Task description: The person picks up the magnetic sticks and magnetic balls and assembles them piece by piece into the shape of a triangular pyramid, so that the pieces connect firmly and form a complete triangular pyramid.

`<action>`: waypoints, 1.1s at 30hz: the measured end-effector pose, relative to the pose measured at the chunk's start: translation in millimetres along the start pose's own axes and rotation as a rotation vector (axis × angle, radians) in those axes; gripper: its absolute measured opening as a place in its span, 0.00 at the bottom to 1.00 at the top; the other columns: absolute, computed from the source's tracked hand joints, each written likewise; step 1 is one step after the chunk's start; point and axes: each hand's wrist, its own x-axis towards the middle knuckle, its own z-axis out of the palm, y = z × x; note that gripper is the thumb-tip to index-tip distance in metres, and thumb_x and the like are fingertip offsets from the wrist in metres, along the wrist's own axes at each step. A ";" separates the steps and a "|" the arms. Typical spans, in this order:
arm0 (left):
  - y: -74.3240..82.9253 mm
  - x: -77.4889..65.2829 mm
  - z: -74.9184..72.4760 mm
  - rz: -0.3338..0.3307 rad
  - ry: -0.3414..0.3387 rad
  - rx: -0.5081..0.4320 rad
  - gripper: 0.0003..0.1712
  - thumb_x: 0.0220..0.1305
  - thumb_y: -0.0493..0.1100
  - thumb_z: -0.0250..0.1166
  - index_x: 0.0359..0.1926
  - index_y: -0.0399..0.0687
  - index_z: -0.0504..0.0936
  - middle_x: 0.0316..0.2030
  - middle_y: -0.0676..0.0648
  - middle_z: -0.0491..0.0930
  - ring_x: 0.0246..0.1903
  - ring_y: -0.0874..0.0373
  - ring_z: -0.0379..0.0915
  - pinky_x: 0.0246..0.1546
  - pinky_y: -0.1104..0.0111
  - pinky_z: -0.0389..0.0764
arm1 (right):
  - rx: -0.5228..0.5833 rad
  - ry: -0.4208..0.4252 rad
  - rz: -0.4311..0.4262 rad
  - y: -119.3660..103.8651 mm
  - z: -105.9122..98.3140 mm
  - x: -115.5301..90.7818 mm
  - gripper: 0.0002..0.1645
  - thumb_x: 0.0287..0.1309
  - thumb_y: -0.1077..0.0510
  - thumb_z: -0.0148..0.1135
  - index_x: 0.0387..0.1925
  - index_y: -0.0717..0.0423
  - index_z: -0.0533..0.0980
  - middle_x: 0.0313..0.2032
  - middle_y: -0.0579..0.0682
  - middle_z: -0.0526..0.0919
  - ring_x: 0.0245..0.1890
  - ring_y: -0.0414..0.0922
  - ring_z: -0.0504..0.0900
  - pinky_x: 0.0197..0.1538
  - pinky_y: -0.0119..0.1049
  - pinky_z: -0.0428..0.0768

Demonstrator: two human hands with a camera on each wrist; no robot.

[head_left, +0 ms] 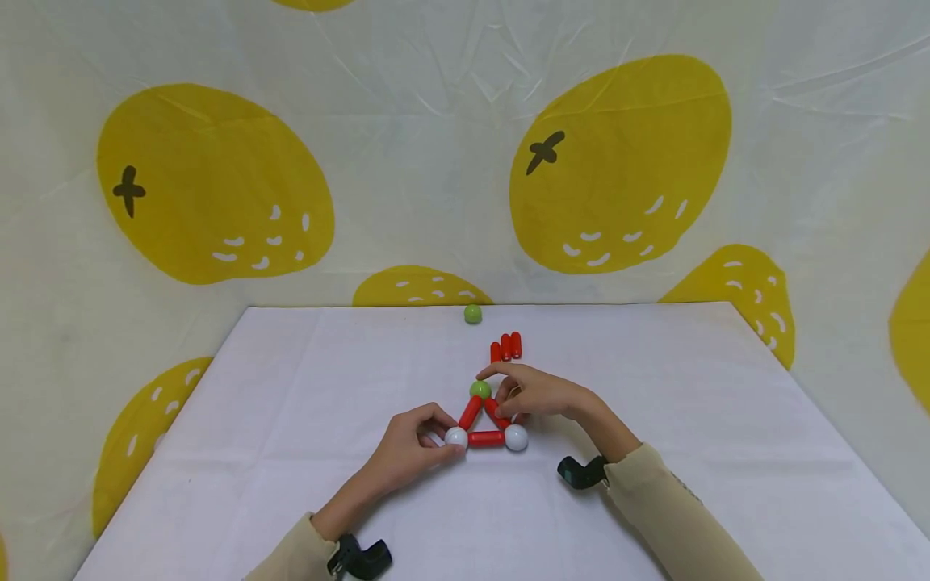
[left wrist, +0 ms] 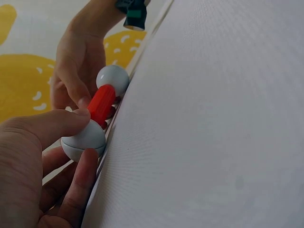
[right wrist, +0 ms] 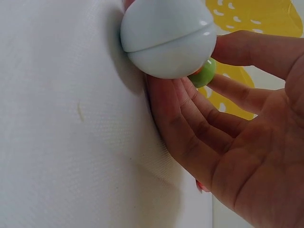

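Observation:
A triangle of red rods and balls lies flat on the table, with a green ball (head_left: 480, 389) at its far corner. My left hand (head_left: 410, 444) pinches the left white ball (head_left: 456, 436) between thumb and fingers. From that ball a red rod (head_left: 486, 439) runs across to the right white ball (head_left: 516, 437). Another red rod (head_left: 470, 412) slants up to the green ball. My right hand (head_left: 541, 393) holds the right-hand red rod (head_left: 491, 407) with thumb and fingers, its index finger reaching to the green ball. In the right wrist view, the white ball (right wrist: 168, 38) partly hides this grip.
Several loose red rods (head_left: 506, 347) lie beyond the triangle, just past my right hand. A second green ball (head_left: 473, 314) sits at the far edge of the white-covered table (head_left: 327, 379). Behind the table hangs a cloth (head_left: 421, 161) printed with yellow fruit.

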 end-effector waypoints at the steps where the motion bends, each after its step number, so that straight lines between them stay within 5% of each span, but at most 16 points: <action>1: 0.0 0.1 0.0 0.000 0.000 0.000 0.15 0.58 0.52 0.78 0.45 0.61 0.84 0.40 0.57 0.85 0.33 0.61 0.80 0.36 0.71 0.84 | 0.001 -0.001 -0.001 0.2 -0.2 0.2 0.35 0.61 0.61 0.66 0.69 0.48 0.70 0.42 0.53 0.83 0.39 0.47 0.83 0.42 0.39 0.86; 33: 4.4 0.0 -1.8 0.007 0.000 0.007 0.16 0.58 0.50 0.78 0.45 0.58 0.84 0.41 0.54 0.85 0.32 0.62 0.78 0.34 0.72 0.83 | 0.012 0.005 0.020 -2.5 -0.1 1.5 0.34 0.62 0.59 0.67 0.69 0.48 0.69 0.41 0.52 0.83 0.39 0.47 0.82 0.42 0.38 0.85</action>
